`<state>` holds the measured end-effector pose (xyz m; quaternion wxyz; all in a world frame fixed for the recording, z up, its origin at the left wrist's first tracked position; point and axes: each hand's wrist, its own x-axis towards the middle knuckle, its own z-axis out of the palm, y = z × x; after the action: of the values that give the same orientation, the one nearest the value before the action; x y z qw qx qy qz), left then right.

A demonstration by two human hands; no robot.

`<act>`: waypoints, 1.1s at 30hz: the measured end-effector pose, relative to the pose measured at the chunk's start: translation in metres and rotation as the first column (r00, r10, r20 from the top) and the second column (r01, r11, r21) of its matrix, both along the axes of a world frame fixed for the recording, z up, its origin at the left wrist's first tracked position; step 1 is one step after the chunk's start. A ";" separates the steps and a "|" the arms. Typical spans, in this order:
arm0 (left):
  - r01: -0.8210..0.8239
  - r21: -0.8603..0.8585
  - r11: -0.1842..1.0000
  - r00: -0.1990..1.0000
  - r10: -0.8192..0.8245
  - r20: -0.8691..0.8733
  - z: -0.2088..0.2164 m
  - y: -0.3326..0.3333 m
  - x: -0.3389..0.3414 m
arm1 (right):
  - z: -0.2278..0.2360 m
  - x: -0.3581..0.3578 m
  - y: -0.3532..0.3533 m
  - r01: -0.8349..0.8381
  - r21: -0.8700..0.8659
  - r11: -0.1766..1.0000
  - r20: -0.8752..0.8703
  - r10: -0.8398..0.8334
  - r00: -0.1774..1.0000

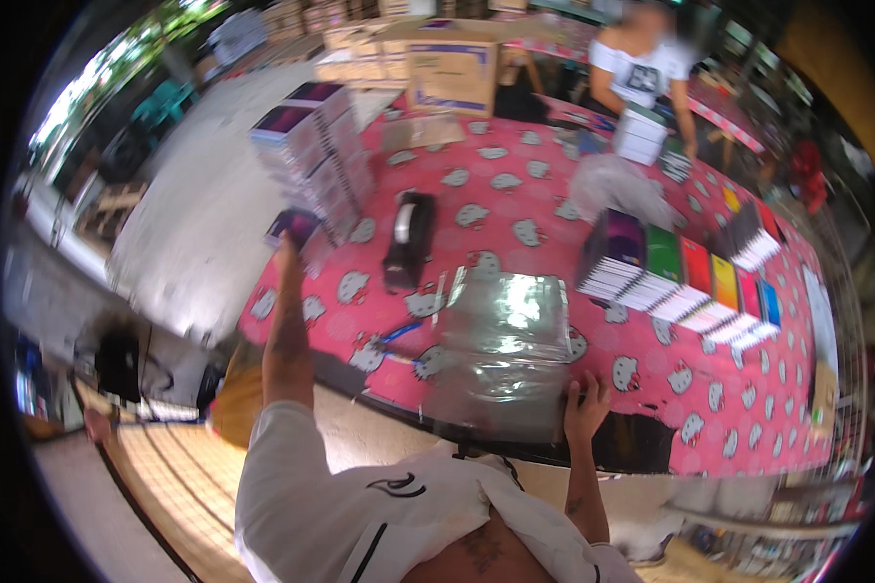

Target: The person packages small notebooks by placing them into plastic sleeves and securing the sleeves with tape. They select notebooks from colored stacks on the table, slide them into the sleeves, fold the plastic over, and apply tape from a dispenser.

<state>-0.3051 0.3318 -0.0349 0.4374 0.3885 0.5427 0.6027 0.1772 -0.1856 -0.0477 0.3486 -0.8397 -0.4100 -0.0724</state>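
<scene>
Around the clear plastic film (pixel 501 325): left hand extended, right hand at the near edge

Well to the left of the film and beyond it, the left hand (pixel 287 255) meets a purple-covered booklet (pixel 294 225) beside a tall stack of booklets (pixel 316 160). Blur hides the fingers, so whether the grip is closed cannot be told. At the film's near right edge is the right hand (pixel 585 408), its fingers loosely parted, holding nothing visible. Left of the film lie a blue pen (pixel 402 332) and, farther off, a black tape dispenser (pixel 408 243); to its right and beyond stands a row of colour-covered booklets (pixel 685 277).

Risks, as judged from the arrangement: a sideways brush by the left hand or forearm could topple the tall stack. The glossy film looks slippery; a drag from the right hand could skew its layers or pull them off the table's near side.

Containers: well beyond the film stands a cardboard box (pixel 452 76), its contents out of sight. Beyond the film to the right lies a crumpled mass of clear plastic (pixel 622 189); whether it encloses anything is unclear.
</scene>
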 end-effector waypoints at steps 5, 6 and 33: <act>-0.557 -0.223 0.800 0.778 0.409 -0.476 0.031 -0.036 0.051 | 0.001 -0.001 0.002 0.061 -0.044 0.997 -0.023 -0.062 0.998; -0.565 -0.012 0.825 0.708 0.477 -0.521 0.037 -0.058 0.072 | 0.000 0.001 0.002 0.056 -0.021 0.998 -0.045 -0.057 0.997; 0.926 0.335 0.176 0.372 -0.580 -0.724 0.142 -0.546 0.846 | 0.123 0.532 -0.134 0.079 -0.009 0.997 0.424 -0.067 0.903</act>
<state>0.5408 -0.2142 0.1068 0.3589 0.8671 0.0642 0.3393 0.7095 -0.3197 0.0758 0.2376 -0.8233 -0.4450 -0.2602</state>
